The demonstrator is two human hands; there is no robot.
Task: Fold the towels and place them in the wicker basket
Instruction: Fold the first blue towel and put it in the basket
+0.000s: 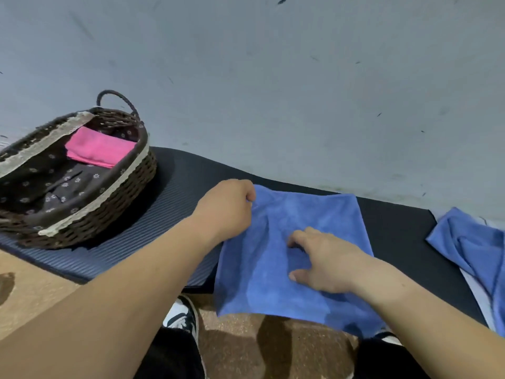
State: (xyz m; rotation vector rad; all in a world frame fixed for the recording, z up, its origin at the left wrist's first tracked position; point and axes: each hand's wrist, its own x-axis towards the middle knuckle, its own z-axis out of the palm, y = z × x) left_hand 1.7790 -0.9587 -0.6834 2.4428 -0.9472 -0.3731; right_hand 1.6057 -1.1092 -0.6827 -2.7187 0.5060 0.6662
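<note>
Out on the mat (175, 203), our left hand (226, 209) pinches the blue towel (273, 285) at its far-left corner, right hand (328, 261) rests bent-fingered mid-cloth (can't tell if gripping), basket (109, 214) off to our left.

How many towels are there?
3. One pink towel in the wicker basket, one blue towel spread on the mat, another blue towel at the right edge. More may be hidden there.

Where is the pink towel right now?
In the head view, upper left: the folded pink towel lies inside the wicker basket, at its far end. The basket sits on the dark mat, left of the blue towel.
</note>
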